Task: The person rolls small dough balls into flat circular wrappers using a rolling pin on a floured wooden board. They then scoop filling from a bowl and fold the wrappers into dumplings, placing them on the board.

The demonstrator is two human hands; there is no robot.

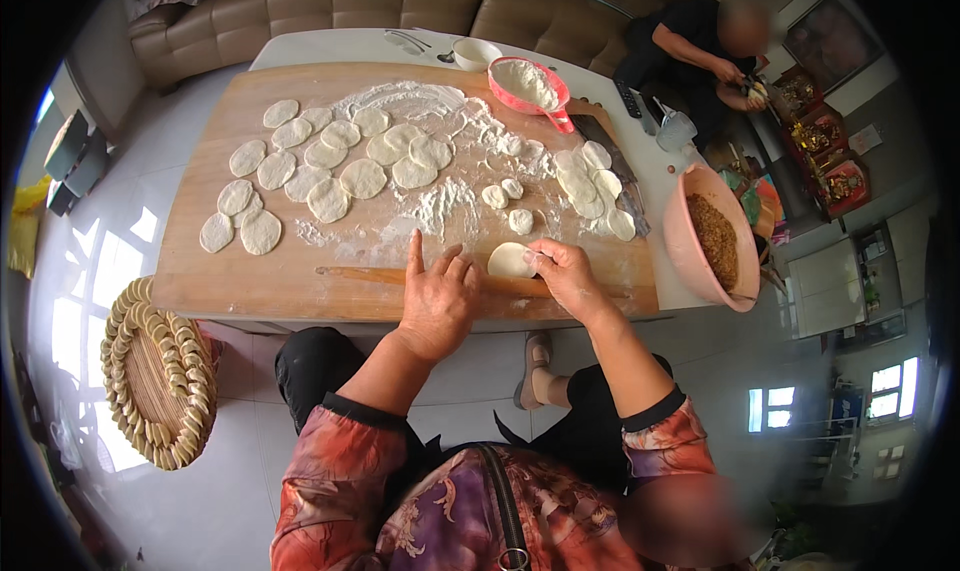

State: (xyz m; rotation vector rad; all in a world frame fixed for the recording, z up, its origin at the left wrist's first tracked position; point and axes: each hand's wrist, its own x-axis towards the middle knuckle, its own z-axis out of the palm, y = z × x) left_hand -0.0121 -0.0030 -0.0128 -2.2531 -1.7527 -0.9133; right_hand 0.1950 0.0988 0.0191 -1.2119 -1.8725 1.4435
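Observation:
My right hand (570, 274) pinches the edge of a round dough wrapper (511, 260) near the front of the wooden board (225, 289). My left hand (441, 301) rests over a thin wooden rolling pin (360, 274), index finger stretched out; whether it grips the pin is hidden. The pin runs left to right under both hands. Small dough lumps (520, 221) lie just behind the wrapper. Many rolled wrappers (364, 178) spread over the board's left and middle, some overlapping, and another group (587, 181) lies at the right. Loose flour (446, 207) is scattered between them.
A red strainer-like bowl of flour (525, 83) and a white bowl (476, 54) stand at the back. A pink basin of filling (711, 237) is at the right. A round tray of dumplings (154, 379) is low at the left. Another person (697, 53) sits at the back right.

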